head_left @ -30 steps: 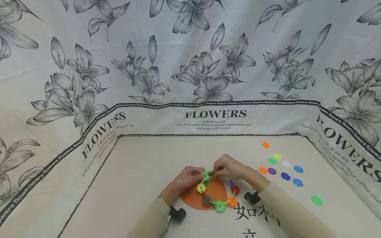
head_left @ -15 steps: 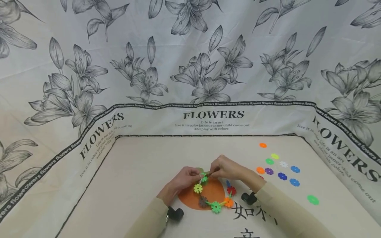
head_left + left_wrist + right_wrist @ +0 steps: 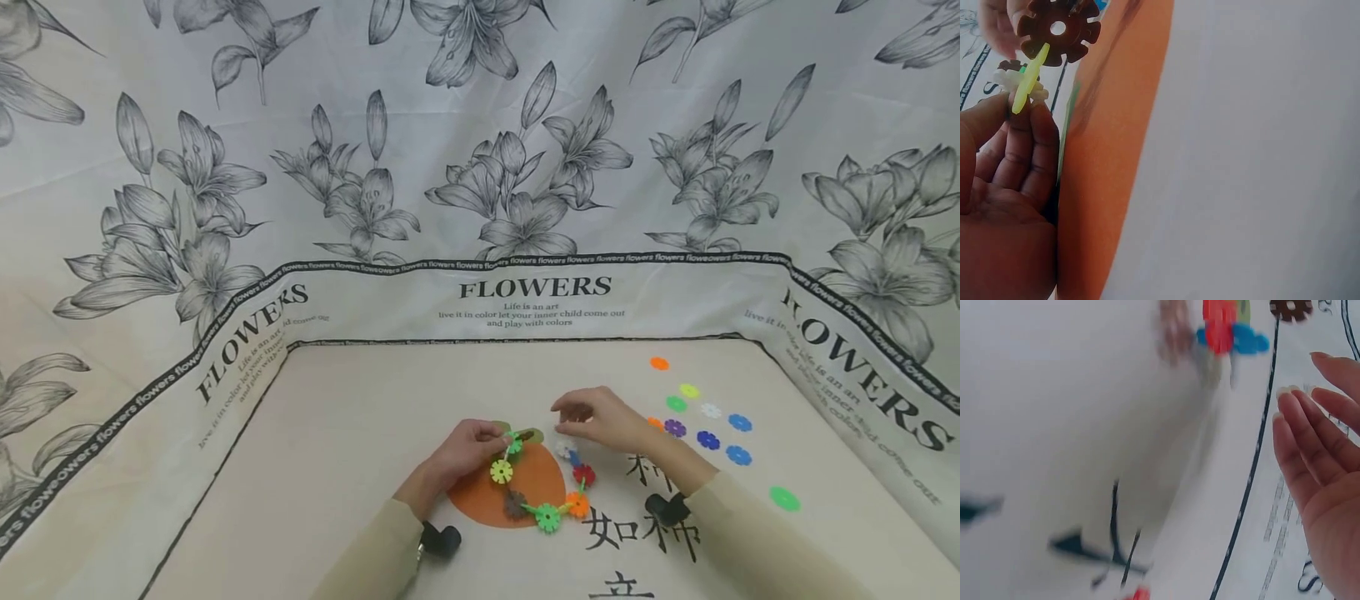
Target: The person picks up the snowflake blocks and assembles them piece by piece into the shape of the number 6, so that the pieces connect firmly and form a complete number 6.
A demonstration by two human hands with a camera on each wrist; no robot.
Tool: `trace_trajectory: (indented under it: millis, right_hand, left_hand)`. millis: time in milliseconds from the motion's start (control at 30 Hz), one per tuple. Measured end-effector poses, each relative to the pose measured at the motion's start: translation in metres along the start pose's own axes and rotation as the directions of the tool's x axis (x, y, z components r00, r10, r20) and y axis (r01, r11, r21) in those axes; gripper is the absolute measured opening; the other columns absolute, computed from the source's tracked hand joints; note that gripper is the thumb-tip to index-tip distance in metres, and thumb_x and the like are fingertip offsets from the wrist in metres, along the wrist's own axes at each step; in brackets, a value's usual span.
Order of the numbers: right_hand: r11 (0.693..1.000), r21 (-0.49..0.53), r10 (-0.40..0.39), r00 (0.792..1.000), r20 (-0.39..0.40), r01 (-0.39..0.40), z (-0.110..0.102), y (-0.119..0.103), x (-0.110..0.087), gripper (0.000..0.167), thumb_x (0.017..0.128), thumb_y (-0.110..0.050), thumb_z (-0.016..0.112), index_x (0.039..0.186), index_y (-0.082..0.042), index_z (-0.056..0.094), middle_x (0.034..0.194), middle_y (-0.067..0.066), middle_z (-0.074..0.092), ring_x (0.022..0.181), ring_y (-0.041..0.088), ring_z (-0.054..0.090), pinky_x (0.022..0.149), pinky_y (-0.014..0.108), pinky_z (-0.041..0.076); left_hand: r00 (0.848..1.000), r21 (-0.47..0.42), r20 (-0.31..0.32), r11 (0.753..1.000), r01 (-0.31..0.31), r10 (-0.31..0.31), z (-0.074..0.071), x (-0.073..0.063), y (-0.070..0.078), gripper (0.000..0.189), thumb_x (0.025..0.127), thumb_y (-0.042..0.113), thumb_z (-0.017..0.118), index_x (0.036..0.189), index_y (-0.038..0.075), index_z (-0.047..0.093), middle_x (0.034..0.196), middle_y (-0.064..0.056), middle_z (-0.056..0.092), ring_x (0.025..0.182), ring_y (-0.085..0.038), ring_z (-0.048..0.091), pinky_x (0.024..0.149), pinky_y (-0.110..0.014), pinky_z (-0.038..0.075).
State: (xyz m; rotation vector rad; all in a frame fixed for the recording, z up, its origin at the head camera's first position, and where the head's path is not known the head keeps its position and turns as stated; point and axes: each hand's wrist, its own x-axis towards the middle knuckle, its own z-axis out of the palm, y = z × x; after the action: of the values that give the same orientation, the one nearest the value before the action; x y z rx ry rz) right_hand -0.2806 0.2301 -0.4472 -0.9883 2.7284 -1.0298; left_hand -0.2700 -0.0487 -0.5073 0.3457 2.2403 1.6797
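Observation:
A chain of slotted plastic snowflake discs in several colours, with a green disc (image 3: 548,517) at its near side, curves over the orange printed circle (image 3: 536,475). My left hand (image 3: 467,454) pinches the chain's upper left end. In the left wrist view its thumb and fingertips are at a white disc (image 3: 1007,79), beside a yellow disc (image 3: 1030,78) slotted into a brown disc (image 3: 1059,28). My right hand (image 3: 600,417) holds nothing, fingers loosely bent, just right of the chain's other end, where white and blue discs follow a red disc (image 3: 584,475).
Loose discs lie to the right, among them an orange disc (image 3: 659,363), a dark blue disc (image 3: 708,440) and a green disc (image 3: 784,498). Black printed characters (image 3: 611,529) mark the cloth nearer me. A flower-printed curtain (image 3: 536,300) rises behind and at both sides.
My right hand has let go of the chain's upper end and moved right, its fingers loosening. A brown disc there and a white disc now show. The left hand keeps its hold.

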Motion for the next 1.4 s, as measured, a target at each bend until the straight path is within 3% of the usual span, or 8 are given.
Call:
trace_trajectory:
  millis: [200, 400, 533, 667, 800, 933, 1233, 1400]
  right_hand:
    - [0.984, -0.052, 0.163, 0.977, -0.140, -0.172, -0.029, 0.018, -0.023, 0.031, 0.094, -0.018, 0.075, 0.119, -0.002, 0.071, 0.098, -0.001, 0.070, 0.090, 0.016, 0.062, 0.079, 0.032, 0.054]
    - [0.949, -0.107, 0.261, 0.928, -0.268, -0.298, -0.055, 0.049, -0.044, 0.033, 0.095, -0.018, 0.074, 0.121, 0.002, 0.068, 0.098, 0.007, 0.069, 0.089, 0.023, 0.063, 0.069, 0.031, 0.052]
    - [0.919, -0.122, 0.320, 0.891, -0.323, -0.375, -0.068, 0.073, -0.058, 0.038, 0.096, -0.020, 0.072, 0.123, 0.006, 0.065, 0.103, 0.015, 0.069, 0.093, 0.030, 0.063, 0.072, 0.035, 0.052]
    - [0.877, -0.084, 0.426, 0.847, -0.319, -0.473, -0.074, 0.096, -0.071, 0.046, 0.098, -0.025, 0.069, 0.127, 0.009, 0.060, 0.111, 0.023, 0.065, 0.096, 0.035, 0.062, 0.075, 0.040, 0.053]
    - [0.813, -0.035, 0.552, 0.790, -0.267, -0.581, -0.076, 0.113, -0.079, 0.056, 0.098, -0.028, 0.068, 0.133, 0.013, 0.053, 0.120, 0.031, 0.060, 0.099, 0.038, 0.063, 0.075, 0.043, 0.055]
    - [0.771, -0.020, 0.615, 0.752, -0.238, -0.637, -0.076, 0.122, -0.080, 0.057, 0.096, -0.026, 0.070, 0.130, 0.016, 0.052, 0.123, 0.035, 0.058, 0.100, 0.040, 0.063, 0.078, 0.045, 0.055]
    - [0.740, -0.016, 0.651, 0.722, -0.233, -0.672, -0.079, 0.122, -0.078, 0.052, 0.095, -0.024, 0.072, 0.126, 0.014, 0.054, 0.118, 0.032, 0.060, 0.098, 0.039, 0.063, 0.077, 0.043, 0.055]
    - [0.775, 0.005, 0.615, 0.752, -0.238, -0.632, -0.077, 0.118, -0.078, 0.041, 0.097, -0.020, 0.069, 0.121, 0.011, 0.056, 0.110, 0.027, 0.064, 0.089, 0.030, 0.065, 0.072, 0.036, 0.055]
  left_hand:
    - [1.000, -0.006, 0.000, 1.000, 0.005, -0.005, -0.003, -0.001, 0.002, 0.018, 0.099, 0.023, 0.069, 0.097, 0.005, 0.073, 0.080, 0.000, 0.071, 0.080, -0.012, 0.061, 0.083, -0.028, 0.047]
    - [1.000, -0.007, 0.000, 1.000, -0.007, 0.007, -0.005, 0.001, 0.003, 0.019, 0.099, 0.023, 0.069, 0.098, 0.004, 0.072, 0.079, 0.000, 0.070, 0.079, -0.013, 0.061, 0.080, -0.028, 0.048]
    - [1.000, -0.011, -0.001, 1.000, -0.012, 0.012, -0.007, 0.002, 0.002, 0.019, 0.100, 0.023, 0.069, 0.098, 0.004, 0.072, 0.079, 0.000, 0.070, 0.079, -0.013, 0.061, 0.080, -0.028, 0.047]
    - [1.000, -0.008, -0.003, 1.000, -0.010, 0.010, -0.006, 0.001, 0.001, 0.020, 0.099, 0.024, 0.069, 0.098, 0.004, 0.072, 0.078, 0.000, 0.070, 0.080, -0.014, 0.061, 0.081, -0.029, 0.047]
    - [1.000, -0.005, -0.002, 1.000, -0.002, 0.002, -0.004, 0.000, 0.000, 0.020, 0.099, 0.024, 0.069, 0.097, 0.005, 0.072, 0.078, 0.000, 0.070, 0.080, -0.014, 0.061, 0.083, -0.030, 0.046]
    - [1.000, 0.001, 0.000, 1.000, 0.005, -0.005, -0.002, -0.001, -0.001, 0.019, 0.099, 0.024, 0.069, 0.097, 0.005, 0.072, 0.080, -0.001, 0.071, 0.081, -0.014, 0.061, 0.084, -0.030, 0.047]
    - [1.000, -0.010, 0.005, 1.000, -0.011, 0.011, -0.002, 0.000, 0.000, 0.019, 0.099, 0.023, 0.069, 0.098, 0.004, 0.072, 0.078, 0.000, 0.070, 0.080, -0.014, 0.060, 0.084, -0.031, 0.046]
    - [1.000, -0.014, 0.010, 1.000, -0.019, 0.019, -0.001, 0.000, 0.000, 0.018, 0.099, 0.022, 0.069, 0.097, 0.004, 0.072, 0.077, 0.000, 0.069, 0.079, -0.013, 0.060, 0.083, -0.030, 0.047]
